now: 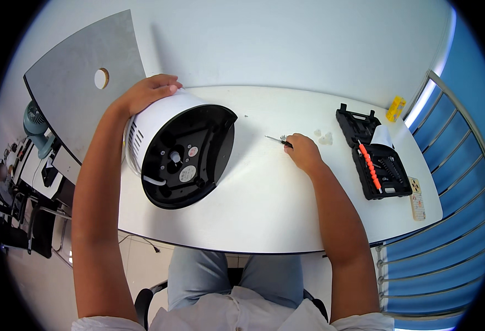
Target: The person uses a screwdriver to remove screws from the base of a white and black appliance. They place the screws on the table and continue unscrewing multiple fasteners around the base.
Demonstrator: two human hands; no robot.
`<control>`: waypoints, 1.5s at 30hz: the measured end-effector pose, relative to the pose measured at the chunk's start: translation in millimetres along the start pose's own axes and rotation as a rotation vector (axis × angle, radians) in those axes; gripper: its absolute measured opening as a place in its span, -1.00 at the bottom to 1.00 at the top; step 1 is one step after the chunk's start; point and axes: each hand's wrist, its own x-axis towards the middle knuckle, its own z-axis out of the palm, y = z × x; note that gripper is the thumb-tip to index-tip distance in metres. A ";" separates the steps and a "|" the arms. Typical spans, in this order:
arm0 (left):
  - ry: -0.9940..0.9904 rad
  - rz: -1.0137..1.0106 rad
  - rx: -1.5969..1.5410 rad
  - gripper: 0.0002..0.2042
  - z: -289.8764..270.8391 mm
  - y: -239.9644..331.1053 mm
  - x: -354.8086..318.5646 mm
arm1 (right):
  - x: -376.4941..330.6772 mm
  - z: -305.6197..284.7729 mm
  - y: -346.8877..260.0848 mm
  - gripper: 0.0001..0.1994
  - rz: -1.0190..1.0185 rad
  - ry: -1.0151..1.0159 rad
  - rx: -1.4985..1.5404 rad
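Left hand point(146, 91) lies over the top rear edge of a white round appliance point(168, 146), its grip spread with fingers curled along the white shell, steadying it tipped on its side on the worktop point(264, 204). That appliance shows its black underside point(190, 157) toward the camera, with a white hub and round stickers near the middle, and slotted vents along the white side at the left. Right hand point(304, 153) rests on the worktop well apart from the appliance, its grip pressed together around the dark handle of a small screwdriver point(278, 140), whose thin metal shaft points left along the surface. Just beyond that hand lie a few small pale bits point(324, 137), too small to tell what they are. Farther right sits an open black tool case point(373, 160) with an orange strip of bits, a white object propped at its middle. A yellow item point(395, 108) lies near the far right edge, and a pale remote control point(416, 198) near the case's lower corner.
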 end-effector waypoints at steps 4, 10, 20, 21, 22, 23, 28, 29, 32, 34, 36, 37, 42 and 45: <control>0.006 0.011 0.007 -0.35 -2.1 -4.9 -3.5 | -0.6 -0.8 -2.6 -0.84 -0.009 0.008 -0.016; -0.005 0.009 -0.023 -0.37 -2.2 -1.1 -14.1 | -1.3 -1.0 -2.6 -0.85 -0.011 0.019 -0.026; -0.005 0.035 -0.030 -0.43 -7.1 -8.3 -19.4 | -3.9 -1.5 -5.5 -0.87 -0.023 0.005 0.032; -0.004 0.037 -0.039 -0.44 -6.5 -10.3 -19.1 | -3.7 -1.0 -4.1 -0.87 -0.033 0.000 0.031; -0.003 0.038 -0.049 -0.45 -6.0 -12.0 -18.7 | -3.2 -0.3 -3.1 -0.87 -0.043 0.010 0.022; -0.003 0.045 -0.058 -0.45 -6.1 -13.8 -17.8 | -2.6 0.5 -2.4 -0.87 -0.052 0.019 0.013; -0.013 0.064 -0.096 -0.46 -6.7 -19.2 -14.8 | -2.2 3.7 -3.3 -0.87 -0.070 0.090 0.100; -0.006 0.060 -0.090 -0.46 -6.7 -19.5 -15.6 | -2.1 3.5 -3.4 -0.88 -0.074 0.115 0.170; 0.020 0.057 -0.074 -0.47 -5.1 -20.1 -17.5 | -3.9 -0.7 -15.0 -0.93 -0.155 0.245 0.487; 0.031 0.067 -0.054 -0.47 -6.3 -18.0 -19.4 | -11.2 -8.3 -39.1 -0.96 -0.204 0.303 0.720; 0.033 0.055 -0.061 -0.46 -5.9 -14.3 -21.8 | -19.6 -19.8 -74.5 -0.97 -0.262 0.312 0.863; 0.036 0.055 -0.068 -0.46 -4.4 -11.7 -20.5 | -19.4 -23.0 -87.0 -0.97 -0.378 0.344 0.907; 0.035 0.023 -0.075 -0.49 -5.3 -10.0 -22.3 | -3.6 -45.8 -139.9 -0.86 -0.677 0.444 0.840; 0.083 0.013 -0.054 -0.48 -4.8 -12.8 -25.4 | 4.4 -39.1 -157.4 -0.77 -0.812 0.617 0.726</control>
